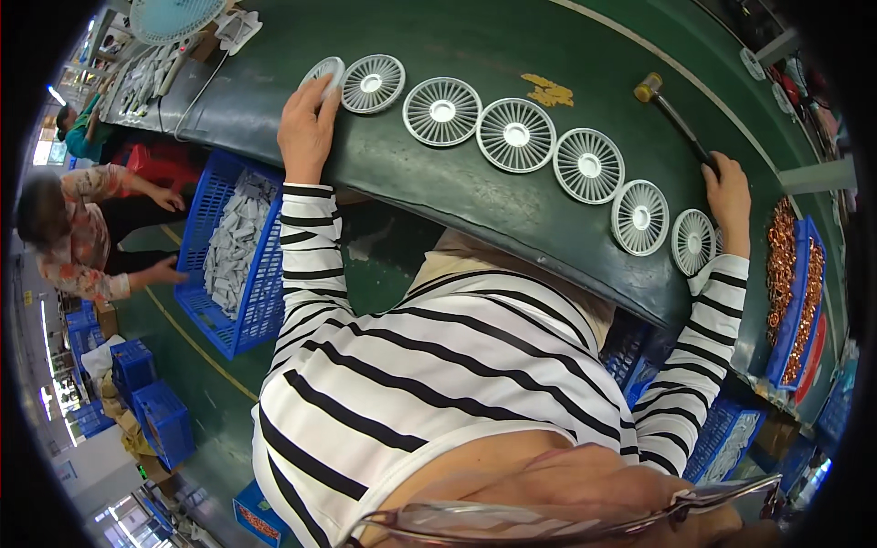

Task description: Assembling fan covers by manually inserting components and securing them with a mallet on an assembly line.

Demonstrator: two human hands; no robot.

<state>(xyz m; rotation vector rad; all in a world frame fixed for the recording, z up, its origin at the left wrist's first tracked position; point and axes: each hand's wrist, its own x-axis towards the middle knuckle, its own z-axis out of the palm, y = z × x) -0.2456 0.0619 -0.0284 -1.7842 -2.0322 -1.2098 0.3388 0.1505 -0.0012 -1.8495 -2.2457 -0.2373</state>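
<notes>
A row of round white slotted grilles [516, 134], each with a solid hub, lies across the green worktop. At the row's left end my left hand [306, 131] is closed on the near edge of one grille [322, 69], its fingers covering part of it. My right hand [730, 196], at the right end, is wrapped round the dark handle of a mallet [674, 119]. The mallet's yellowish head [649, 88] rests farther off, beyond the row. Close by my right wrist lies the last grille [694, 241], partly hidden by my sleeve.
The green worktop [438, 196] has a worn yellow patch [548, 90]. A blue crate [233, 338] of pale parts stands left, beside a person [87, 219] reaching toward it. Copper-coloured rings fill a blue tray [816, 247] at right. A fan [174, 16] stands far left.
</notes>
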